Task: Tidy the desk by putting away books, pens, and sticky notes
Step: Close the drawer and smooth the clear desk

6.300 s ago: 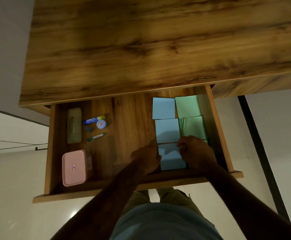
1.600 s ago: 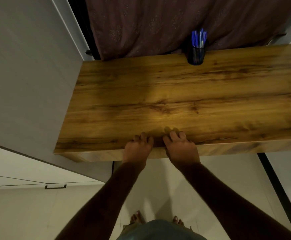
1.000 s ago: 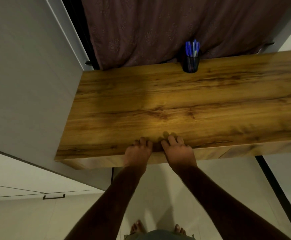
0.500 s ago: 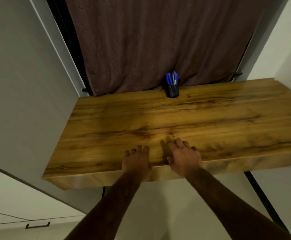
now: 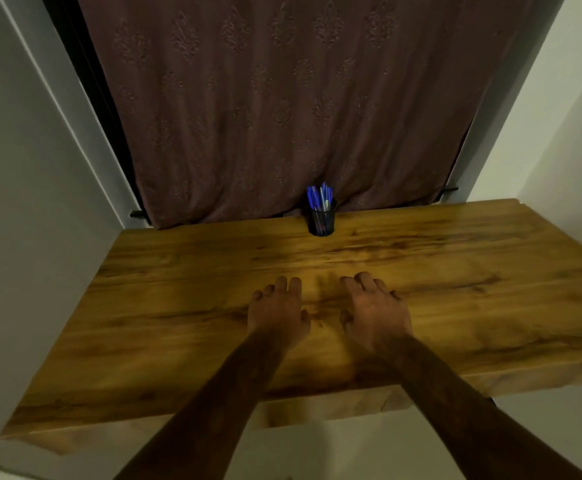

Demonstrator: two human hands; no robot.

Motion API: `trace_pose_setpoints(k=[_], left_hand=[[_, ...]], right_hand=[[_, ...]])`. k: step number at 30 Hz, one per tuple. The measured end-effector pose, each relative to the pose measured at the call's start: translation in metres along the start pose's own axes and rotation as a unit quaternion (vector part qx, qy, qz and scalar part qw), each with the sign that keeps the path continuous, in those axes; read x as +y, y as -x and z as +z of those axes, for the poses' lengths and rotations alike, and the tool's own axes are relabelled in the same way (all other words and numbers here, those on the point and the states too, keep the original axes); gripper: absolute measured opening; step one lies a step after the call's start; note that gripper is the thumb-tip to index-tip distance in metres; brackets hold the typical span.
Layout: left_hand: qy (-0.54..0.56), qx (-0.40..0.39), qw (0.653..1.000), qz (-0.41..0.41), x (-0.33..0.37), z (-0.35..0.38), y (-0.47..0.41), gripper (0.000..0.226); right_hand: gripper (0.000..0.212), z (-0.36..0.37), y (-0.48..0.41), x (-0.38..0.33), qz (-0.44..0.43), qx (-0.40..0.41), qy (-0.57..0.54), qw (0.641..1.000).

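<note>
My left hand (image 5: 278, 311) and my right hand (image 5: 374, 308) lie side by side, palms down, on the wooden desk top (image 5: 178, 306), a little in from its front edge. Both hold nothing and their fingers are relaxed. At the back of the desk, against the curtain, stands a black mesh pen holder (image 5: 322, 221) with several blue pens (image 5: 320, 197) upright in it. The drawer under the desk is pushed in; its front is flush below the desk edge. No books or sticky notes show on the desk.
A dark patterned curtain (image 5: 282, 98) hangs behind the desk. A pale wall (image 5: 23, 202) borders the desk on the left and another wall (image 5: 573, 150) on the right. Light floor shows below the front edge.
The drawer with the sticky notes has been pushed shut. My hands have slid from the desk's front edge further onto the top, and my view has tilted up toward the curtain.
</note>
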State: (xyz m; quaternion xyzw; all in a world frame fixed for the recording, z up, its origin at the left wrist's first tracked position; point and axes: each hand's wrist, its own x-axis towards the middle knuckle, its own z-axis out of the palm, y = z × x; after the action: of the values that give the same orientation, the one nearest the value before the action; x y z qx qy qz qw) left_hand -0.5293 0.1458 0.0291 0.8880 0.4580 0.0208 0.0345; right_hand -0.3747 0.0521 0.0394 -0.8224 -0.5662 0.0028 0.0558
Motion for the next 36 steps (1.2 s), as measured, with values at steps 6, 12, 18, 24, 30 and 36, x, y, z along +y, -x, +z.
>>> trace_pose_setpoints(k=[6, 12, 18, 24, 30, 36], left_hand=[[0.038, -0.003, 0.999, -0.016, -0.005, -0.001, -0.079, 0.062], [0.078, -0.015, 0.996, -0.031, -0.008, -0.010, -0.148, 0.061], [0.123, -0.044, 0.990, -0.052, -0.001, 0.000, -0.205, 0.065], [0.191, -0.070, 0.971, -0.124, 0.013, 0.006, -0.251, 0.064], [0.467, -0.066, 0.846, -0.247, 0.017, 0.016, -0.295, 0.080], [0.468, -0.057, 0.846, -0.251, 0.018, 0.041, -0.335, 0.080]], right_hand=[[0.061, -0.008, -0.073, 0.008, 0.016, 0.004, 0.004, 1.000], [0.062, -0.011, -0.137, 0.023, 0.051, 0.010, -0.044, 0.998], [0.070, 0.000, -0.196, 0.041, 0.059, -0.018, -0.063, 0.996], [0.076, 0.014, -0.254, 0.065, 0.020, -0.058, -0.082, 0.995], [0.069, 0.041, -0.307, 0.082, 0.017, -0.089, -0.166, 0.982], [0.081, 0.060, -0.348, 0.088, 0.042, -0.117, -0.271, 0.954]])
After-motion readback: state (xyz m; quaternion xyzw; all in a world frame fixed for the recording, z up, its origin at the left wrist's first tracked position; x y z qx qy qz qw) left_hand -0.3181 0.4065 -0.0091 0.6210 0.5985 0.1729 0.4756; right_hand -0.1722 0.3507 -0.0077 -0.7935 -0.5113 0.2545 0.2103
